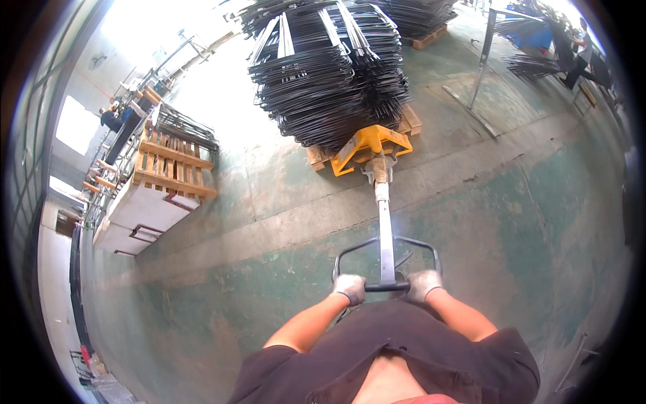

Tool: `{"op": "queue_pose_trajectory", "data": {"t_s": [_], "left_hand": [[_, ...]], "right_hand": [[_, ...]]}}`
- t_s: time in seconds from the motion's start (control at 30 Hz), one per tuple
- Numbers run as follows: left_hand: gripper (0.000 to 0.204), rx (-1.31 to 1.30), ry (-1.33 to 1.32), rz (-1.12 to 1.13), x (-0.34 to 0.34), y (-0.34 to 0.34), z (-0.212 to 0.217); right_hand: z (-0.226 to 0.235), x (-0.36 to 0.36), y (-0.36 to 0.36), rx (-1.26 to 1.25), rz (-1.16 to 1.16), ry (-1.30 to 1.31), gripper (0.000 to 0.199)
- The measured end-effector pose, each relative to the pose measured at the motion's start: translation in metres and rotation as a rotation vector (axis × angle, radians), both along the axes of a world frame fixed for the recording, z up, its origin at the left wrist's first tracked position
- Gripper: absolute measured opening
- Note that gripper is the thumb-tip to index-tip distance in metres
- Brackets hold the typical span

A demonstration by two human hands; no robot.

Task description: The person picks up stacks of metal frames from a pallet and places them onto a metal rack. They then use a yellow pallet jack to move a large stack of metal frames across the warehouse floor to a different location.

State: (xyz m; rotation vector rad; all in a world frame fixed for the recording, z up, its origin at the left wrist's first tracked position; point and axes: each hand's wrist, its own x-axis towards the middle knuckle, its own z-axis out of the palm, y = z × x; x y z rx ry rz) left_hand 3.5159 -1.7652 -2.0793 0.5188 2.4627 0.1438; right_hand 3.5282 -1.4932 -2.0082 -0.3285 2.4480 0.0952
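Note:
My left hand (350, 288), in a pale work glove, is closed around the left part of the black loop handle (385, 287) of a pallet jack. On the handle's right part my right hand (424, 283), gloved the same way, is closed too. From the handle a grey shaft (385, 236) runs forward to the yellow body of the pallet jack (369, 143). Its forks are hidden under a wooden pallet (410, 121). A tall stack of black metal rod frames (306, 94) rests on that pallet, with several pale strips on top.
Wooden pallets (171, 168) sit on white boxes (145, 219) at the left. Another loaded pallet (428, 38) stands far back. A metal stand (479, 74) is at the right, and beyond it a person (583, 50) is beside more black frames. Green worn floor (269, 296) surrounds me.

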Motion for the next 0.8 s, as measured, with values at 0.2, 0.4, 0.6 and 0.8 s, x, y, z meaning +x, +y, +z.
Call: {"op": "queue_pose_trajectory", "data": {"t_s": [0.2,0.4,0.6,0.8], "left_hand": [[0.028,0.068,0.015,-0.018,-0.014,0.000,0.058],[0.024,0.166,0.498,0.178,-0.120,0.014,0.209],[0.026,0.019,0.132,0.096,-0.037,0.025,0.085],[0.038,0.020,-0.109,-0.018,0.006,0.037,-0.029]], "right_hand": [[0.042,-0.043,0.026,0.004,0.164,-0.186,0.043],[0.190,-0.133,0.023,-0.108,-0.035,0.475,0.023],[0.047,-0.041,0.042,-0.075,-0.034,0.274,0.026],[-0.059,-0.001,0.057,-0.067,0.087,-0.155,0.045]]}}
